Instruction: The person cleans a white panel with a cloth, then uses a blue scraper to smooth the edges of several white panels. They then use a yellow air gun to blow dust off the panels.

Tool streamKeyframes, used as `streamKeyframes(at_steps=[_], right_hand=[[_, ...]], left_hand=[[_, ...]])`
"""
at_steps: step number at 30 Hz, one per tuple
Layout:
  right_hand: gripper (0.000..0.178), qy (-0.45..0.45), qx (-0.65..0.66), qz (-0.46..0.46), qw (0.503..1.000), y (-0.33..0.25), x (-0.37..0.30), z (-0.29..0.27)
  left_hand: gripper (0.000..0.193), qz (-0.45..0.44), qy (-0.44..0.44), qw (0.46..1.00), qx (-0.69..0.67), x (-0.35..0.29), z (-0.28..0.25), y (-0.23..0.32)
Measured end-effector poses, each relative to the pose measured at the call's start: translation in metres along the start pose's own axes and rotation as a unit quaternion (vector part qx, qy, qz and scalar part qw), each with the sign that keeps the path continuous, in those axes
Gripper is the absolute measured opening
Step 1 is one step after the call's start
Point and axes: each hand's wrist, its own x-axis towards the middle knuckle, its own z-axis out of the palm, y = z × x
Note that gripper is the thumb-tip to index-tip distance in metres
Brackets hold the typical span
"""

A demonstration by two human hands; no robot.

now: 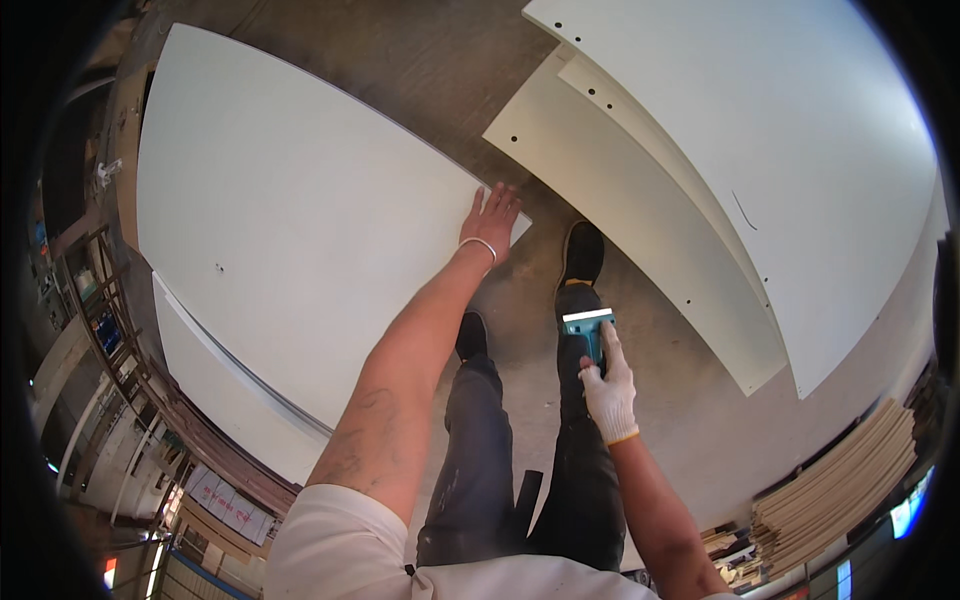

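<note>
My left hand (490,222) is bare and lies flat, fingers apart, on the near corner of a large white panel (290,220) that fills the left of the view. My right hand (610,385) wears a white glove and grips a small teal scraper (590,330) with a wide pale blade, held in the air above my right leg. My dark shoes stand on the grey-brown floor between the panels.
More white panels (760,150) with small drilled holes lie stacked at the right. A thinner white board (215,385) pokes out under the left panel. Stacked wooden strips (840,490) sit at the lower right. Shelving and clutter line the left rim.
</note>
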Motion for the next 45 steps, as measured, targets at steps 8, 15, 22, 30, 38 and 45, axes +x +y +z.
streamKeyframes(at_steps=[8,15,22,30,38,45], right_hand=[[0.072,-0.09,-0.268,-0.12,0.952,-0.01,0.122,0.047],[0.064,-0.072,-0.334,-0.181,0.922,-0.027,0.168,0.101],[0.066,-0.074,-0.422,-0.165,0.888,-0.039,0.173,0.114],[0.064,-0.072,-0.505,-0.17,0.843,-0.085,0.193,0.145],[0.06,-0.038,-0.577,-0.244,0.779,-0.179,0.217,0.211],[0.059,-0.023,-0.571,-0.271,0.775,-0.27,0.251,0.273]], left_hand=[[0.073,-0.001,-0.001,0.997,-0.082,0.004,0.011,0.0],[0.081,-0.131,0.1,0.964,-0.209,-0.047,0.046,-0.021],[0.079,-0.348,0.033,0.88,-0.322,-0.124,0.12,-0.042],[0.082,-0.562,0.079,0.732,-0.377,-0.145,0.196,-0.139],[0.099,-0.608,0.036,0.687,-0.396,-0.167,0.194,-0.326],[0.124,-0.64,-0.046,0.671,-0.372,-0.154,0.18,-0.363]])
